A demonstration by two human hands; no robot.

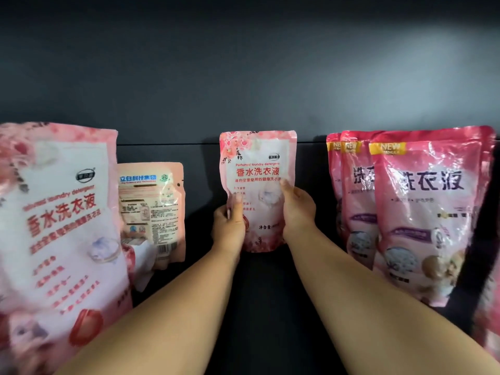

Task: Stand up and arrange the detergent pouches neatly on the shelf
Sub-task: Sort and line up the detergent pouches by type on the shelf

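Dark shelf (pixel 267 307) with dark back panel (pixel 243 77) behind. Near left, filling the corner: large pale pink pouch (pixel 59 234) with red Chinese lettering, upright, tilted slightly, blurred at its edges. Just behind and right of it: peach pouch (pixel 153 209) turned back side out, small print and barcode showing, its lower left corner hidden by the large one. Right side: row of three deep pink pouches with yellow "NEW" flags, overlapping front to back, nearest one (pixel 427 212) covering most of the second (pixel 357 196), the third (pixel 333 169) only a sliver at far left of the row. Another pink edge (pixel 489 320) cut off at near right, unclear what. Centre, far against the back: small pink floral pouch (pixel 257 185), "Perfumed laundry detergent", upright, well apart from both groups. Left hand (pixel 230 226) gripping its lower left edge, thumb across the front. Right hand (pixel 297 209) gripping its right edge, thumb on the front near mid height, fingers wrapped behind. Both forearms bare, reaching in from near side
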